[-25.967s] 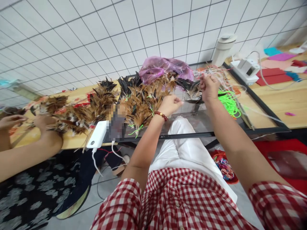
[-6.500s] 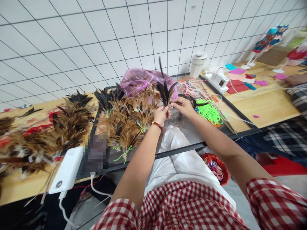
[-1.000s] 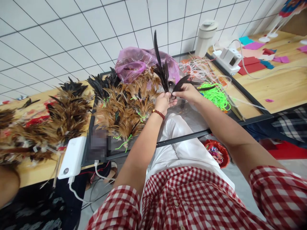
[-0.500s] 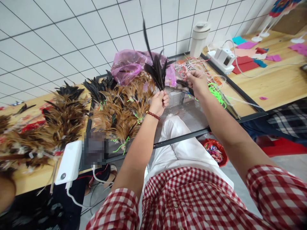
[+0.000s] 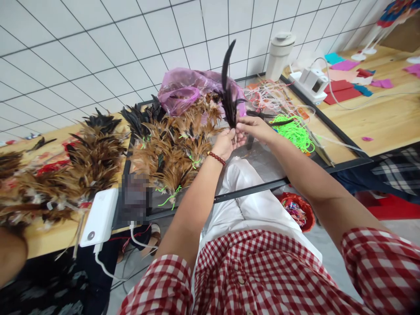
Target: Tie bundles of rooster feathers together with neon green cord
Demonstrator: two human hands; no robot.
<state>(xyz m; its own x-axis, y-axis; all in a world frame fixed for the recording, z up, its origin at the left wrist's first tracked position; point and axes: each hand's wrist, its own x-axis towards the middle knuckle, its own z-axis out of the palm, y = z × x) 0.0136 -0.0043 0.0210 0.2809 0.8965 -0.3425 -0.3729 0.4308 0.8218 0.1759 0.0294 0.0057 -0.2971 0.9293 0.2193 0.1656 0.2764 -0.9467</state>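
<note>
A small bunch of black feathers [image 5: 230, 103] stands upright in my left hand [image 5: 227, 142], whose fingers are closed around the quill ends. One long feather rises well above the rest. My right hand [image 5: 257, 129] meets the left at the base of the bunch, its thumb and fingers pinched at the quills. Whether it grips a feather or something smaller there is hidden. More loose black feathers [image 5: 267, 117] lie just behind the right hand. To the left of my hands, bundles of brown feathers [image 5: 173, 162] tied with green cord cover the tray.
The black-rimmed tray [image 5: 249, 189] spans my lap. Bright green cords [image 5: 293, 133], white and orange strands [image 5: 269, 96] and a pink plastic bag [image 5: 183, 89] lie in it. A white cup [image 5: 279, 57], a power strip [image 5: 308, 85] and a power bank [image 5: 99, 217] stand around it.
My right hand has moved left and down from above the strands to the left hand. The feather bunch has turned more upright and shifted right in view.
</note>
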